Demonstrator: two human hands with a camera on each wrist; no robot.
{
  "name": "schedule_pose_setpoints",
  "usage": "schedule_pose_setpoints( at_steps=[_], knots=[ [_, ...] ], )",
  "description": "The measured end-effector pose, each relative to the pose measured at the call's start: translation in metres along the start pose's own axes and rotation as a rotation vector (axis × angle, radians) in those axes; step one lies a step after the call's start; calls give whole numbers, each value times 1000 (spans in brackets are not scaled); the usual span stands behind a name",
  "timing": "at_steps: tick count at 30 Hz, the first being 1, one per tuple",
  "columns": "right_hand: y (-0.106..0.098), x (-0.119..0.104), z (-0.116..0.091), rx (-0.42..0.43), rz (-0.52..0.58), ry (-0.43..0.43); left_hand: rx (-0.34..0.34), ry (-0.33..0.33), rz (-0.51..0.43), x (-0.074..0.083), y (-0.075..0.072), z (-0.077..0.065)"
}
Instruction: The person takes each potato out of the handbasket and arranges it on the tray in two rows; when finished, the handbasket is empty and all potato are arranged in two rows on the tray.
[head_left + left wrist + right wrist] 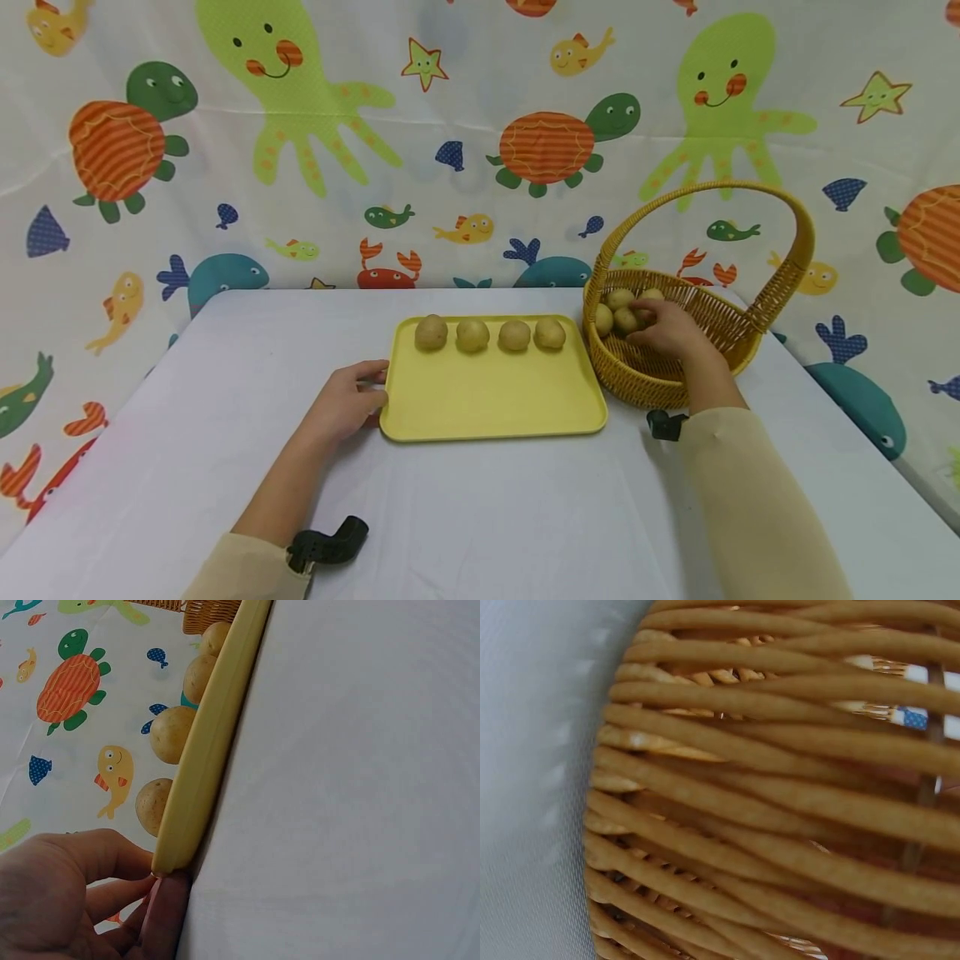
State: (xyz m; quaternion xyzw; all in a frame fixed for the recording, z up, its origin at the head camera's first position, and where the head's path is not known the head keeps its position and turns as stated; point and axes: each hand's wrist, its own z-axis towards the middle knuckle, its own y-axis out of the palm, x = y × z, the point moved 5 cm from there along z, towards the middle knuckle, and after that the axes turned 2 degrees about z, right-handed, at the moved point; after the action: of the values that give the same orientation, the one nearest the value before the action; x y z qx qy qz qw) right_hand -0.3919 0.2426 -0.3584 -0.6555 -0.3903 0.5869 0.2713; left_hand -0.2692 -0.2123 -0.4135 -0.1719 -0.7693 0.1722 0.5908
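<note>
Lying between both hands point(348, 401) point(669, 328): yellow tray point(491, 392)

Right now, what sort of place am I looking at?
Probably an indoor tabletop set-up, though the wider room isn't shown. A cartoon sea-creature backdrop hangs behind a white-covered table, where a yellow tray of potatoes sits beside a wicker basket.

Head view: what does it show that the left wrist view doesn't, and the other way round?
Only the head view shows the right hand in the basket, the potatoes inside it and the flat inside of the yellow tray. Only the left wrist view gives a close, side-on look at the tray's outer wall. Both show the left hand at the tray's edge, the row of four potatoes, some of the basket and the sea-creature cloth.
</note>
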Motion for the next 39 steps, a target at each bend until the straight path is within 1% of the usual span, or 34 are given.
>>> schedule_pose_setpoints(
  at_steps=[6,13,24,34,39],
  knots=[
    [0,-2,-1,10,9,-23,7,-5,11,0,-1,-2],
    [2,-5,-4,-19,16,-72,4,1,5,0,-1,-1],
    [2,-1,-5,-79,11,-56,-2,3,-10,2,0,-3],
    [1,0,-4,-67,26,-78,5,7,-21,2,-1,-3],
    [-1,0,-6,-53,68,-93,3,2,-29,1,0,-3]
  ],
)
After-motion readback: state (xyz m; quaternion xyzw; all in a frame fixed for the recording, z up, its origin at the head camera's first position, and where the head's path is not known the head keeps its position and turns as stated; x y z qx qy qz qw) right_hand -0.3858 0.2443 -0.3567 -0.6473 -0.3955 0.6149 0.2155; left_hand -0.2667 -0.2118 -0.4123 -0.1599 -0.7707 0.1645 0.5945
